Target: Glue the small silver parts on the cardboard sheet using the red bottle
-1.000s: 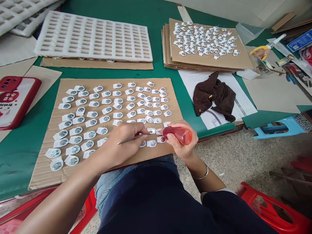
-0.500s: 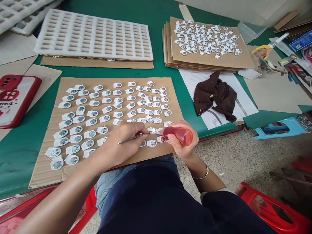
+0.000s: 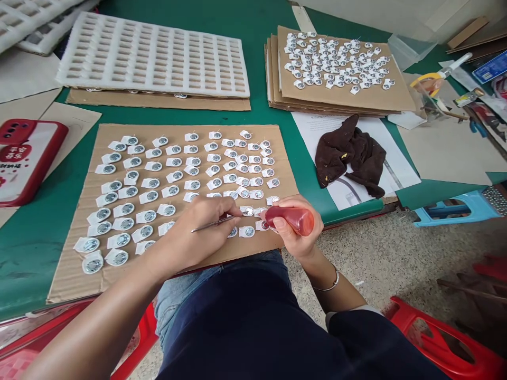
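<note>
A brown cardboard sheet (image 3: 75, 274) lies at the front of the green table, with several rows of small round silver pieces on white tabs. My left hand (image 3: 202, 227) is closed on a thin metal tool (image 3: 212, 225), whose tip is by a silver piece (image 3: 247, 211) near the sheet's right side. In my right hand (image 3: 299, 232) is a small red squeeze bottle (image 3: 292, 219), tilted with its nozzle pointing left, close above the pieces at the right edge. My fingers and the bottle hide some of the pieces.
Behind the sheet lies a white foam grid (image 3: 154, 58) on cardboard. A stack of cardboard (image 3: 285, 89) with more pieces is at the back right, a dark brown cloth (image 3: 348, 155) in front. A red phone (image 3: 29, 163) lies left, scissors (image 3: 430, 79) far right.
</note>
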### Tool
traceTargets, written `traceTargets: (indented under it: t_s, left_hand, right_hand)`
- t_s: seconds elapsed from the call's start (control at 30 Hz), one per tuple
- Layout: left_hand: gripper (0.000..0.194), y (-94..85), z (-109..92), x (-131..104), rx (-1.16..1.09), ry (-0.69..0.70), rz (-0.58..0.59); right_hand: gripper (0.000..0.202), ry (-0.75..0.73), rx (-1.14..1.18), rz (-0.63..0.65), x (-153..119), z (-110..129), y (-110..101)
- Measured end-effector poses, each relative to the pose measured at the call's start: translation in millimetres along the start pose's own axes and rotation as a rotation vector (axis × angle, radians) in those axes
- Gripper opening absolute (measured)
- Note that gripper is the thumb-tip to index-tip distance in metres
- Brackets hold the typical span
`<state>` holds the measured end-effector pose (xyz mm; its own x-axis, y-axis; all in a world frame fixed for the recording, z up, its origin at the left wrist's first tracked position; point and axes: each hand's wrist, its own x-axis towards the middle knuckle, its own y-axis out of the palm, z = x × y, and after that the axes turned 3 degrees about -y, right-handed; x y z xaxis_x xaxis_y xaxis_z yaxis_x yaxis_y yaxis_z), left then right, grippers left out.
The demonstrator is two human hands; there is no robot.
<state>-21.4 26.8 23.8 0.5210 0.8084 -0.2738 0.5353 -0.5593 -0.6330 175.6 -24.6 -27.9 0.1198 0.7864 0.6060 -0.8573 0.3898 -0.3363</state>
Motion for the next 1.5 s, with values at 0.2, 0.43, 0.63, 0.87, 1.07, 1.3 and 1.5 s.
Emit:
traceTargets:
  t_s: [0.2, 0.43, 0.63, 0.87, 1.07, 1.3, 1.5]
  left_hand:
    - [0.015, -0.2, 0.9, -0.1, 0.002, 0.015, 0.001]
    - [0.017, -1.2, 1.3, -0.2, -0.005, -0.004, -0.005]
    - [0.018, -1.4, -0.3, -0.2, -0.009, -0.007, 0.003]
    - [0.018, -1.5, 0.8, -0.3, -0.013, -0.012, 0.013]
    - [0.017, -1.0, 2.1, 0.4, -0.021, 0.002, 0.014]
    - [0.016, -1.3, 1.1, 0.1, -0.071, -0.011, 0.019]
    - [0.017, -1.4, 1.2, 0.3, -0.046, -0.024, 0.013]
  right_hand:
    - [0.022, 0.046, 0.031, -0.022, 0.0, -2.6, 0.1]
    - [0.020, 0.060, 0.010, 0.010, 0.5, -2.1, -0.7]
    - [0.019, 0.060, 0.029, -0.008, -0.4, -5.2, 0.1]
    - [0.019, 0.076, 0.024, 0.002, 0.1, -5.7, -0.3]
    - [0.018, 0.078, 0.053, 0.000, 1.4, -4.6, 0.9]
    - [0.018, 0.080, 0.058, 0.005, 2.0, -3.2, 1.9]
    - [0.019, 0.073, 0.085, 0.017, 3.1, -1.2, 1.8]
